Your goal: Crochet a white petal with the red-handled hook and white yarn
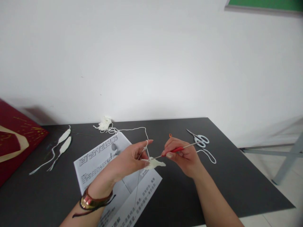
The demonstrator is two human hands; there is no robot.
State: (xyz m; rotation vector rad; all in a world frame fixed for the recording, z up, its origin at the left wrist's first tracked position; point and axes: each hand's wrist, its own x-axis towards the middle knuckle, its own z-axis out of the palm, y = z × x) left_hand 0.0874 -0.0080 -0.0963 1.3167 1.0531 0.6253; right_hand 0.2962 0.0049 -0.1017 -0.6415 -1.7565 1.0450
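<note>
My left hand (132, 157) pinches a small cream crochet piece (155, 163) between thumb and fingers, above the printed sheet. White yarn (146, 143) runs over its raised index finger and down to the piece. A thin wire or strand hangs below that hand. In my right hand (184, 156) is a crochet hook (176, 149) with a red grip, its metal tip at the crochet piece. The yarn leads back to a loose heap of white yarn (104, 123) near the wall.
A printed instruction sheet (87, 170) lies under my left arm. Two cream leaf-shaped pieces (65, 145) with yarn tails lie at left, beside a red box or bag (14, 138). Scissors (200, 140), a loop of white yarn (210, 154) and an orange stitch marker (170, 135) are at right.
</note>
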